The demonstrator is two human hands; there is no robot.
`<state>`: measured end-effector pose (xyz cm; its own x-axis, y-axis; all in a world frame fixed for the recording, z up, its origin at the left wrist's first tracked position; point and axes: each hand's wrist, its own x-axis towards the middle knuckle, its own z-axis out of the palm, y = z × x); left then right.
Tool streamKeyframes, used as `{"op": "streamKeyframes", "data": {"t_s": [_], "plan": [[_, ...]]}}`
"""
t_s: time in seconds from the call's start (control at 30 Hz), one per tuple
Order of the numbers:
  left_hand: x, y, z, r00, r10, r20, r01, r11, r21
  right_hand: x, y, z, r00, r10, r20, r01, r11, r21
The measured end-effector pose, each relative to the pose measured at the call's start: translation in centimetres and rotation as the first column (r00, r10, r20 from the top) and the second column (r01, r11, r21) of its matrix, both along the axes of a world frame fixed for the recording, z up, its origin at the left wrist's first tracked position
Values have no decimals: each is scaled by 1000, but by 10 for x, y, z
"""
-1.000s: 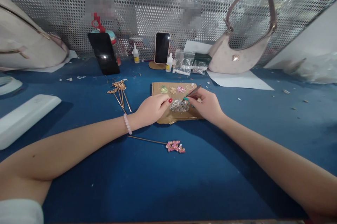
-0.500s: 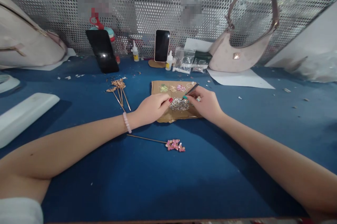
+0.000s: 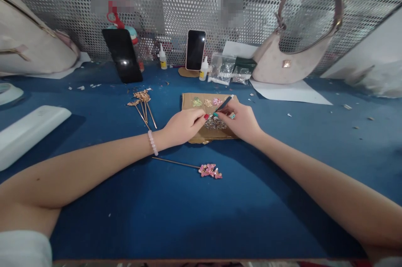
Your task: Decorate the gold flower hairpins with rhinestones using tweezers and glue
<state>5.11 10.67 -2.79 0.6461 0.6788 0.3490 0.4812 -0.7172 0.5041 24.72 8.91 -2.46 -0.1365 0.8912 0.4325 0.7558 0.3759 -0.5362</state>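
Dark tweezers (image 3: 225,103) are gripped in my right hand (image 3: 244,121), slanting down to the left over a pile of clear, shiny stones (image 3: 216,124). My left hand (image 3: 184,125) is closed, thumb against the fingers, at the pile's left side; whatever it may pinch is too small to make out. The tweezer tip lies close to the left fingertips. Under both hands is a piece of cardboard (image 3: 201,138). Along its back edge sit small heaps of green pieces (image 3: 197,101), beige pieces (image 3: 207,103) and pink pieces (image 3: 217,102). In front lies a hairpin with pink flowers (image 3: 210,170).
Several gold hairpins (image 3: 143,99) lie left of the cardboard. Behind stand a dark phone (image 3: 123,55), another phone (image 3: 195,50), two small glue bottles (image 3: 204,69) and clear bags (image 3: 221,68). A handbag (image 3: 282,62) rests at back right, a white case (image 3: 31,133) at left.
My right hand has brought the tweezers left, from over the stones to beside my left fingertips. My left hand stays almost in place. The whole view has shifted slightly.
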Motion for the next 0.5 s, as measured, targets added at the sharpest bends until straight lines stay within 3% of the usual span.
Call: {"op": "streamKeyframes", "data": {"t_s": [0.5], "plan": [[0, -1, 0, 1000, -11, 5, 12, 1000, -13, 0, 0, 0, 1000, -8, -28, 8, 1000, -6]]}}
